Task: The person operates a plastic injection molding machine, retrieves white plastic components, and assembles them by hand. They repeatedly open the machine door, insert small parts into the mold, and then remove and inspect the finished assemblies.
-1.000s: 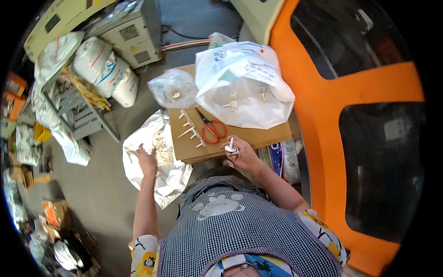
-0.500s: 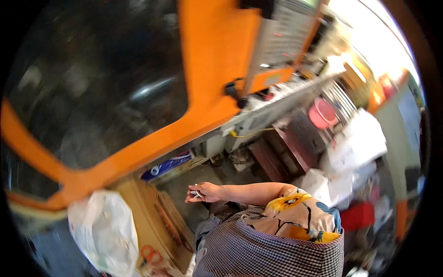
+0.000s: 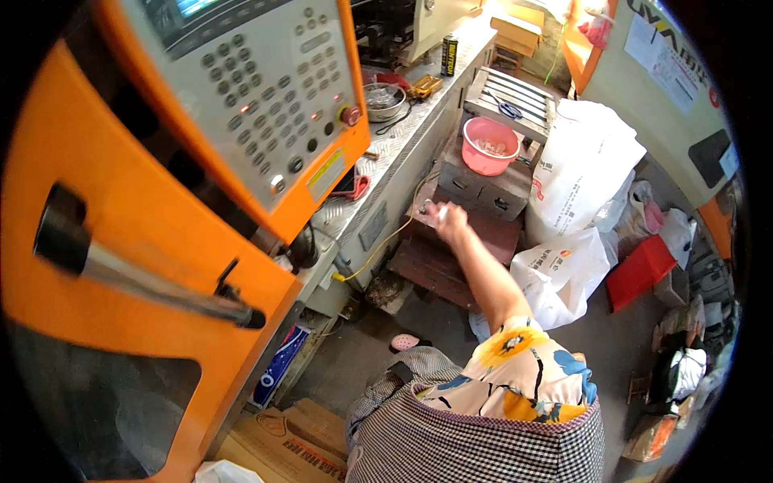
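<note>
My right hand (image 3: 449, 221) reaches out over a dark reddish-brown step-like stand (image 3: 475, 241). Its fingers are closed round a small whitish piece (image 3: 442, 213), whose kind is too small to make out. Just beyond the hand, on a grey block, stands a pink plastic basin (image 3: 489, 165) with small clear pieces in it. A floral sleeve (image 3: 515, 362) covers my upper arm, above a checked apron. My left hand does not show.
An orange machine with a control panel (image 3: 266, 113) fills the left. Scissors (image 3: 506, 106) lie on a slatted stool (image 3: 515, 95). White sacks (image 3: 584, 169) stand right of the basin. A yellow cable (image 3: 378, 249) runs beside the bench. Cardboard (image 3: 290, 439) lies at lower left.
My right hand has moved from low in front of my body up and right toward the pink basin, still closed. The view has turned right, bringing the control panel into sight.
</note>
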Motion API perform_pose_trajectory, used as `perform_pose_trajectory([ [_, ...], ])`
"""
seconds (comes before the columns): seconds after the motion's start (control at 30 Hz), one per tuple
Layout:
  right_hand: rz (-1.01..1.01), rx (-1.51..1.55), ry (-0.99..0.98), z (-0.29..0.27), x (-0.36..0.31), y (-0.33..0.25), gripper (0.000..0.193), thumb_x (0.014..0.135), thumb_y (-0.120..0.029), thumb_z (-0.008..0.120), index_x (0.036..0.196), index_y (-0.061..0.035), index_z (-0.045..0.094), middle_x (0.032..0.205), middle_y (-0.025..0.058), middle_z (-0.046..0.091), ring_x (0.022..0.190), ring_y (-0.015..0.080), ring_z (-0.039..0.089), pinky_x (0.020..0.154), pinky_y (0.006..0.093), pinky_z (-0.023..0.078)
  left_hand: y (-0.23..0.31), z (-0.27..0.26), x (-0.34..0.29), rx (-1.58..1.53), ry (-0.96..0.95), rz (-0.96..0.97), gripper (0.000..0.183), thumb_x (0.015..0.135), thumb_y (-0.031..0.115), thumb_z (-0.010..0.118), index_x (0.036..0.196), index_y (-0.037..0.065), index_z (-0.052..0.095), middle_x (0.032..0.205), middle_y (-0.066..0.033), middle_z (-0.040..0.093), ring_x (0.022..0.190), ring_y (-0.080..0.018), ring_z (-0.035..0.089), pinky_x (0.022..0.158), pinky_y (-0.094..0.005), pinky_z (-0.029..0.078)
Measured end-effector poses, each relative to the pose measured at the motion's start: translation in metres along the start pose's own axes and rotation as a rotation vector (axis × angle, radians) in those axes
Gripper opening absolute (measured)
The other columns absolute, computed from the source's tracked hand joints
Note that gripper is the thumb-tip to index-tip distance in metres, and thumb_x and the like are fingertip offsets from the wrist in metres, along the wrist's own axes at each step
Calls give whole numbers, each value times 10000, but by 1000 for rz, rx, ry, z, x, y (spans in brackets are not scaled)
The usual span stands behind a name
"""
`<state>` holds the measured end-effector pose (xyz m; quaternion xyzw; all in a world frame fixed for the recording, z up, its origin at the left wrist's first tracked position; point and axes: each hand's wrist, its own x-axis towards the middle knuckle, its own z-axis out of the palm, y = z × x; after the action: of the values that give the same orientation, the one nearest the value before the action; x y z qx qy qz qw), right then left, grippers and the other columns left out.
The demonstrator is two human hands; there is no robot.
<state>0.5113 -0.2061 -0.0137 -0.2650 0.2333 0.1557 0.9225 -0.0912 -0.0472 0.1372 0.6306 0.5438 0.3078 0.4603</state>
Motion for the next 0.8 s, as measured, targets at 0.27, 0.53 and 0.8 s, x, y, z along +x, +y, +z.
perform_pose_trajectory([
  [0.27, -340, -133, 2, 79, 184, -241, 416, 894, -399, 426, 1205, -124, 402, 1123, 97, 494, 943, 319, 523, 828, 498, 411, 33, 14, -32, -307, -109, -199, 102, 883, 126, 493, 950, 56, 524, 802, -21, 551, 653, -111, 517, 530, -235, 424],
  [0.53, -252, -1865, -1035, 86, 89, -104, 293, 831, -153, 528, 1060, 29, 511, 947, 162, 562, 820, 257, 562, 753, 383, 448, 62, 40, 4, -173, 113, -98, 38, 888, 46, 539, 912, 24, 559, 708, -14, 611, 515, -36, 475, 451, -181, 367],
  [0.8, 579, -1309, -2126, 121, -235, 131, 262, 870, -114, 576, 1084, 31, 531, 923, 91, 627, 850, 164, 623, 768, 293, 502, 123, 36, -49, -82, 248, -50, 34, 867, 12, 550, 887, -11, 564, 728, -36, 623, 537, -48, 499, 488, -189, 404],
])
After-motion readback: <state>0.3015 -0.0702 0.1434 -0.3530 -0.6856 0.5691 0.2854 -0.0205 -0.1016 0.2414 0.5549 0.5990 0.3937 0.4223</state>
